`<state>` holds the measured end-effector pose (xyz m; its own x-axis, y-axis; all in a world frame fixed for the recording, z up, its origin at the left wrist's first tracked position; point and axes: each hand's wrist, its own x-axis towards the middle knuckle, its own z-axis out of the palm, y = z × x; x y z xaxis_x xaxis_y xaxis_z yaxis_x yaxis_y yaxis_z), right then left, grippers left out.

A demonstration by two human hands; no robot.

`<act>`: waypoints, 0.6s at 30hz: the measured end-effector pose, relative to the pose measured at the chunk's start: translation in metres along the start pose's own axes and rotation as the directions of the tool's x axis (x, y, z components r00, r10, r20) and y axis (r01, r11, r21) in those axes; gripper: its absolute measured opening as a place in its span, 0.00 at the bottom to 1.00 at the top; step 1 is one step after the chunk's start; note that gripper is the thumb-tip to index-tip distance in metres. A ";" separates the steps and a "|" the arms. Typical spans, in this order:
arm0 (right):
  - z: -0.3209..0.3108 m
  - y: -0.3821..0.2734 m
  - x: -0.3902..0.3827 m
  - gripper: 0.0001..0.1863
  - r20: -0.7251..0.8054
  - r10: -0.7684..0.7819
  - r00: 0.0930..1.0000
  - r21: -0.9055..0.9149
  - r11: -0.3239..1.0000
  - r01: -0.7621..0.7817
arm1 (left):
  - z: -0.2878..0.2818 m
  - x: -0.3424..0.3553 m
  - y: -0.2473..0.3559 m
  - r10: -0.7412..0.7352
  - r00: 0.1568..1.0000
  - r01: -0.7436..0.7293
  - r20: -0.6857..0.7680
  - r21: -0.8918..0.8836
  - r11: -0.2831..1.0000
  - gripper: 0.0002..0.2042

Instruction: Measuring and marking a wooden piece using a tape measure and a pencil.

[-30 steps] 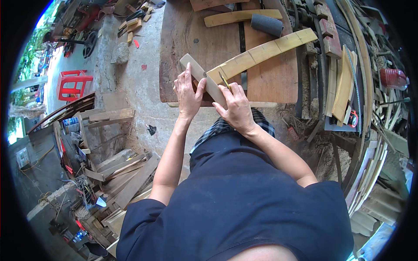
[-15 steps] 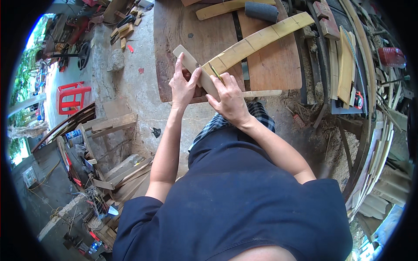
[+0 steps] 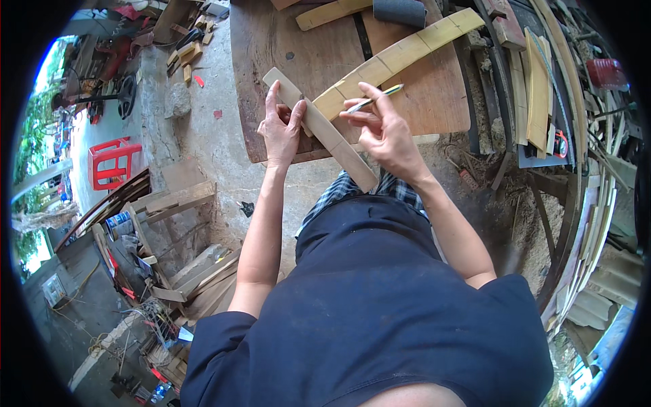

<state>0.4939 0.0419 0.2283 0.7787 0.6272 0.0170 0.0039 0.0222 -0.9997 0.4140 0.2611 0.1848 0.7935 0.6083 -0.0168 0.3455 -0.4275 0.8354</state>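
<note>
My left hand (image 3: 280,136) grips a flat, pale wooden strip (image 3: 339,149) near its far end, with the index finger stretched along it and the thumb on its edge. The strip slants over the front of the wooden table toward my lap. Beneath it runs a slightly curved yellowish wooden piece (image 3: 407,55), marked with several crosswise lines. Right of the strip, my right hand (image 3: 392,141) is raised, holding a pencil (image 3: 392,89) between its fingers. The pencil's lower tip points left, apart from the strip.
On the wooden table (image 3: 434,105) lie a dark grey roll (image 3: 400,11) and another yellowish wood piece (image 3: 332,13). Wood strips (image 3: 539,102) and a tape measure (image 3: 561,144) are at the right. A red plastic stool (image 3: 115,163) stands left, beyond stacked boards (image 3: 180,200).
My right hand has lifted off the strip and moved right with the pencil, whose slant has changed. The strip's near end now shows in full. My left hand keeps its hold.
</note>
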 end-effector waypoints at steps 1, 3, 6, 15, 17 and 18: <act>-0.002 -0.001 0.002 0.30 -0.036 0.108 0.993 0.163 0.981 -0.101 | 0.001 0.000 -0.001 0.004 1.000 -0.004 0.011 0.004 1.000 0.34; -0.005 0.005 0.006 0.18 -0.115 0.142 0.983 0.233 0.966 -0.112 | 0.004 0.000 -0.004 0.059 0.998 -0.058 -0.019 0.011 0.998 0.34; -0.008 0.006 0.011 0.26 0.015 0.177 0.984 0.300 0.938 -0.174 | 0.006 -0.002 -0.008 0.070 0.997 -0.071 -0.030 -0.047 0.996 0.33; 0.023 0.026 0.017 0.19 -0.118 -0.042 0.992 -0.133 0.991 0.026 | 0.010 0.001 -0.020 0.102 0.994 -0.104 -0.037 -0.055 0.993 0.32; 0.027 0.026 0.016 0.17 -0.088 -0.144 0.986 -0.289 0.951 0.114 | 0.011 0.001 -0.023 0.089 0.995 -0.092 -0.044 -0.064 0.994 0.32; 0.029 0.025 0.015 0.17 -0.085 -0.145 0.986 -0.290 0.950 0.115 | 0.011 0.000 -0.022 0.086 0.995 -0.089 -0.051 -0.073 0.993 0.32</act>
<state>0.4874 0.0745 0.2039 0.8203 0.5490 0.1606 0.2754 -0.1330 -0.9521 0.4121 0.2633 0.1598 0.7933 0.6031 0.0830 0.2361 -0.4304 0.8712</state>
